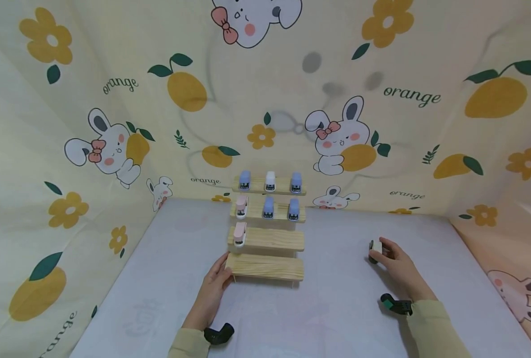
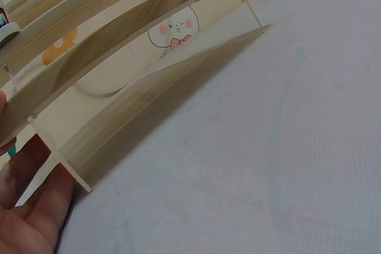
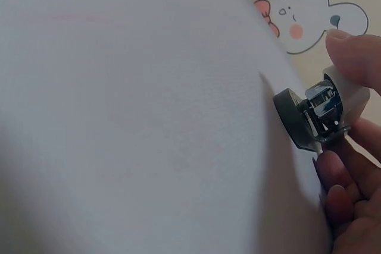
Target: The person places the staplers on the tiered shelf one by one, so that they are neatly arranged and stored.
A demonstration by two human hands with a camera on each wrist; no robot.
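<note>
My right hand (image 1: 397, 266) holds a small stapler with a white top and dark green base (image 3: 292, 117) over the right side of the table. In the right wrist view the stapler is turned on its side, thumb on the white top and fingers at its hinge end. My left hand (image 1: 212, 293) grips the left end of the lowest board of a stepped wooden rack (image 1: 265, 268). On the rack's upper boards stand mini staplers: blue (image 1: 245, 180), white (image 1: 270, 181) and blue at the top, pink (image 1: 241, 206) and two blue below, one pink (image 1: 239, 233) on the third.
The rack stands on clear legs (image 2: 65, 159) on a pale table cover (image 1: 337, 318). Behind and at both sides hangs a cream cloth (image 1: 265, 79) printed with rabbits and oranges. Black wrist-worn cameras (image 1: 218, 334) sit at both cuffs.
</note>
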